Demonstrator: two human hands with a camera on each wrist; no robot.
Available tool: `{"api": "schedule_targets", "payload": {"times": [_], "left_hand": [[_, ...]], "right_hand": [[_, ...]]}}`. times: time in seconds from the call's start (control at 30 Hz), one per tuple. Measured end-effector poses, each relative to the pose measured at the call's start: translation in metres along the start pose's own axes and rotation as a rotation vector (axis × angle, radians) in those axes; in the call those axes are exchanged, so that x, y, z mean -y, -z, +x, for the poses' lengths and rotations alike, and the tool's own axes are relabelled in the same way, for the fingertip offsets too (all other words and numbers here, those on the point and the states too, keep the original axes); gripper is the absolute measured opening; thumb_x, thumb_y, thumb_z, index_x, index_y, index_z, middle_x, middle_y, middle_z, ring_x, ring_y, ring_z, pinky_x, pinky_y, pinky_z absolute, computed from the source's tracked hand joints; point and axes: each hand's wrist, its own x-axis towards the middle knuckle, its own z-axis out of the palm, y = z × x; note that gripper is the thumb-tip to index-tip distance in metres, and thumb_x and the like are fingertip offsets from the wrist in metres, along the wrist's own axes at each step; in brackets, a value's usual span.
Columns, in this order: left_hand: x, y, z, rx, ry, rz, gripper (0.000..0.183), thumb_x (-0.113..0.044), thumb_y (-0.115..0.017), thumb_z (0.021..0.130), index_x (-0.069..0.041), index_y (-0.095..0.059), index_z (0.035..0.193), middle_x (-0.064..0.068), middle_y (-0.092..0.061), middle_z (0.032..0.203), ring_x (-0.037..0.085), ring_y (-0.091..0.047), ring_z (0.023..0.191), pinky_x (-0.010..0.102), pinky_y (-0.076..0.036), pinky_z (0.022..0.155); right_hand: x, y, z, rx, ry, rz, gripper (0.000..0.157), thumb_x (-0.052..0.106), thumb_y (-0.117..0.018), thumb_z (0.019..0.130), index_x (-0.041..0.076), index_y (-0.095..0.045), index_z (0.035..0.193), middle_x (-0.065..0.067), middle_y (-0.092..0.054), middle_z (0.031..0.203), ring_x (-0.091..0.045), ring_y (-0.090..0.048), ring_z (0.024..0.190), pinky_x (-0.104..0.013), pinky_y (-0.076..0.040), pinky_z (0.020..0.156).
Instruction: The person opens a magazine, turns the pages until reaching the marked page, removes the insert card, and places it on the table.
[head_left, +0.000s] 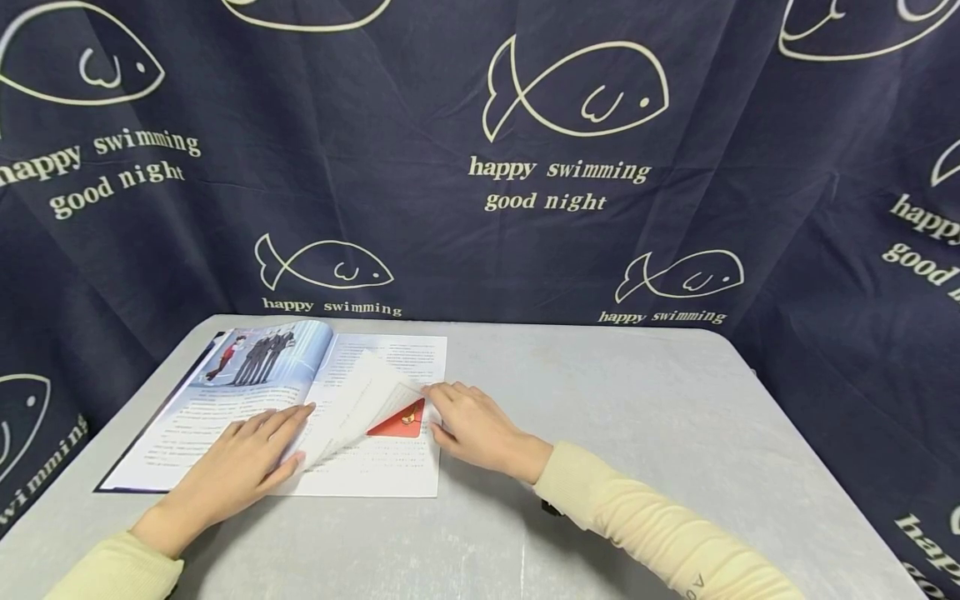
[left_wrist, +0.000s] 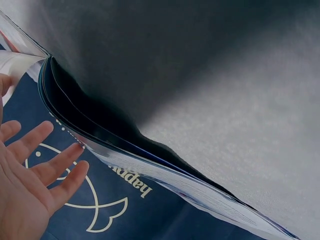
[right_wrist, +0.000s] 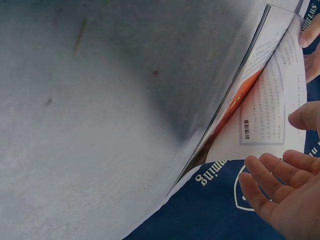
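An open book (head_left: 375,479) lies on the left part of the table, text on both sides and a picture of suited figures at upper left. My left hand (head_left: 243,457) rests over the left page near the fold, fingers extended; the left wrist view shows that hand (left_wrist: 37,175) spread beside the book's spine edge. A right-hand leaf (head_left: 352,408) is lifted and bent toward the fold. Under it shows a red patch with a gold figure (head_left: 405,419). My right hand (head_left: 480,429) is at the book's right edge, fingers loosely bent and apart beside the lifted leaf (right_wrist: 295,85).
The grey table (head_left: 600,400) extends to the right of the book. A dark blue curtain (head_left: 442,183) with fish drawings and lettering hangs behind and along both sides.
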Motion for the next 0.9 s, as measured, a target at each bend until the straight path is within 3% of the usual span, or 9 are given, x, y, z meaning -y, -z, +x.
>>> {"api": "schedule_targets", "payload": {"times": [0.23, 0.57, 0.77, 0.9], "left_hand": [[0.0000, 0.0013, 0.0028, -0.050, -0.013, 0.011, 0.061, -0.031, -0.060, 0.080, -0.010, -0.043, 0.135, 0.009, -0.049, 0.131, 0.033, -0.048, 0.113, 0.051, -0.041, 0.083], [0.0011, 0.0018, 0.0039, -0.096, -0.040, 0.033, 0.054, -0.035, -0.050, 0.085, -0.012, -0.044, 0.133, 0.011, -0.043, 0.136, 0.038, -0.043, 0.117, 0.054, -0.040, 0.082], [0.0019, 0.0011, 0.0046, -0.115, -0.072, 0.040, 0.047, -0.040, -0.033, 0.093, -0.020, -0.046, 0.133, 0.011, -0.043, 0.137, 0.038, -0.043, 0.117, 0.054, -0.042, 0.078], [0.0023, 0.0000, 0.0051, -0.116, -0.089, 0.050, 0.052, -0.046, -0.016, 0.096, -0.024, -0.048, 0.132, 0.011, -0.044, 0.136, 0.038, -0.043, 0.117, 0.054, -0.043, 0.078]], "right_hand": [[-0.0013, -0.0037, 0.0003, 0.067, 0.005, -0.041, 0.040, 0.024, -0.057, 0.086, 0.010, -0.050, 0.123, -0.002, -0.058, 0.119, -0.016, -0.056, 0.097, -0.031, -0.048, 0.080], [-0.0028, -0.0070, 0.0006, 0.163, -0.007, -0.040, 0.042, 0.025, -0.057, 0.086, 0.009, -0.049, 0.125, -0.004, -0.057, 0.122, -0.019, -0.056, 0.104, -0.040, -0.047, 0.089], [-0.0045, -0.0084, 0.0016, 0.205, -0.021, -0.037, 0.043, 0.027, -0.058, 0.087, 0.011, -0.047, 0.126, -0.004, -0.057, 0.122, -0.020, -0.055, 0.107, -0.043, -0.046, 0.091], [-0.0062, -0.0103, 0.0029, 0.223, -0.026, -0.048, 0.043, 0.027, -0.060, 0.085, 0.012, -0.048, 0.124, -0.003, -0.058, 0.119, -0.019, -0.055, 0.105, -0.042, -0.046, 0.091]]}}
